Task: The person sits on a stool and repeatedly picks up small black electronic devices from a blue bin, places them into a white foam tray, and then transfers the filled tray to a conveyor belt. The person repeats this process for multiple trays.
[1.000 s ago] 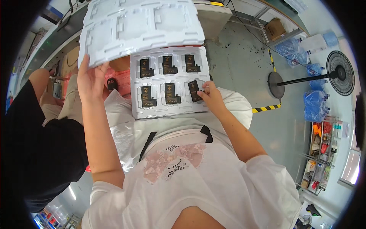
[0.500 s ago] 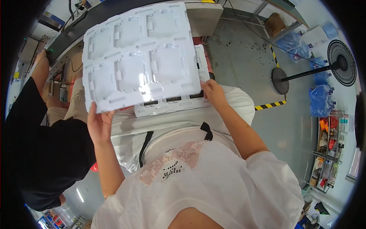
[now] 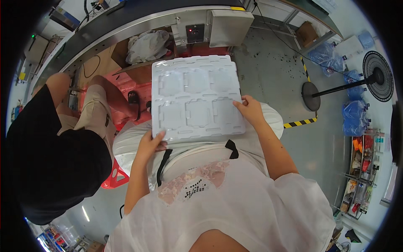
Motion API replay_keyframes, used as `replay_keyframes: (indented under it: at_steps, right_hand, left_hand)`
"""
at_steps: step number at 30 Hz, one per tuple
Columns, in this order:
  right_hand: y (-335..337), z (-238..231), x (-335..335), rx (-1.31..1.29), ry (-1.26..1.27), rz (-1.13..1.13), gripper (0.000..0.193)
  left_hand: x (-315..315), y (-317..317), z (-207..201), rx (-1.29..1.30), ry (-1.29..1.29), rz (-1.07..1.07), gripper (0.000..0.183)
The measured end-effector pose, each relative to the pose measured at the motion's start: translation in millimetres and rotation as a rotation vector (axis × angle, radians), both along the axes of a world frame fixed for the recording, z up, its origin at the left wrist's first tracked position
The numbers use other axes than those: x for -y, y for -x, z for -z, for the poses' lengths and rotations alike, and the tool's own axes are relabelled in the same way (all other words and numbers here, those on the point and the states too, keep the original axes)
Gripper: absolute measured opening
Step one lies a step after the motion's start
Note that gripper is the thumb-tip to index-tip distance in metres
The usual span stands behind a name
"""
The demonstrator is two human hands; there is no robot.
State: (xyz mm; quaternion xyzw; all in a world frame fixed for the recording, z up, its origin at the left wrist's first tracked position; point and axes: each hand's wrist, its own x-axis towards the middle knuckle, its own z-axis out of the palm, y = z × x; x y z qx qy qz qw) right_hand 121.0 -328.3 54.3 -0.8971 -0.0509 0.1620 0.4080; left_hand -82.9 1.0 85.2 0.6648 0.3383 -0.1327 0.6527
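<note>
A white moulded plastic tray (image 3: 197, 98) with several shallow square pockets lies across my lap. No parts show in its pockets. My left hand (image 3: 152, 145) is closed on the tray's near left corner, its thumb on top. At the right edge my right hand (image 3: 251, 111) grips the tray, the thumb over the rim and the fingers along the side. The second tray with dark parts, seen earlier, is now hidden beneath this one.
Ahead stands a conveyor bench (image 3: 176, 25) with a metal box (image 3: 230, 28); a carton with a plastic bag (image 3: 147, 46) sits below. A co-worker in black (image 3: 63, 168) sits close on my left. A black fan (image 3: 311, 96) stands on the right.
The upper tray has come down from the raised left position onto the lower tray, covering its dark parts. Both hands moved right, and my right hand now grips the upper tray's edge.
</note>
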Motion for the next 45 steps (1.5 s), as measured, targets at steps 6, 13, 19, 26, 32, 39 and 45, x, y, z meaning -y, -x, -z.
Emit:
replay_keyframes:
  at_steps: [6,13,19,26,32,39,45]
  right_hand:
    - [-22.5,-5.6,-13.5,-0.167,-0.047,0.106,0.051]
    - [-43.0,24.3,-15.2,-0.232,-0.090,0.045,0.053]
    - [-27.6,24.7,-26.7,-0.047,0.221,0.010,0.056]
    - [-23.5,36.2,-13.0,-0.017,0.194,-0.041,0.056]
    - [-68.3,-99.8,-60.1,-0.612,0.763,-0.403,0.054]
    - [-208.8,-282.8,-202.5,0.321,-0.019,-0.563,0.026]
    - [-382.4,-238.0,-238.6,0.593,0.790,-0.620,0.064]
  left_hand:
    - [-25.7,-43.8,45.7,-0.027,-1.037,0.182,0.055]
    - [-50.5,-54.6,65.2,0.053,-0.272,0.110,0.041]
    - [-34.4,-49.3,55.7,0.082,-0.709,0.204,0.034]
    - [-18.9,-41.8,53.1,0.184,-0.783,0.137,0.033]
    - [-40.5,-39.7,26.7,0.140,-0.654,0.405,0.030]
    - [-106.2,-185.7,-160.8,0.849,-0.505,-0.113,0.021]
    - [-150.3,-294.6,-168.6,1.101,-0.899,-0.354,0.021]
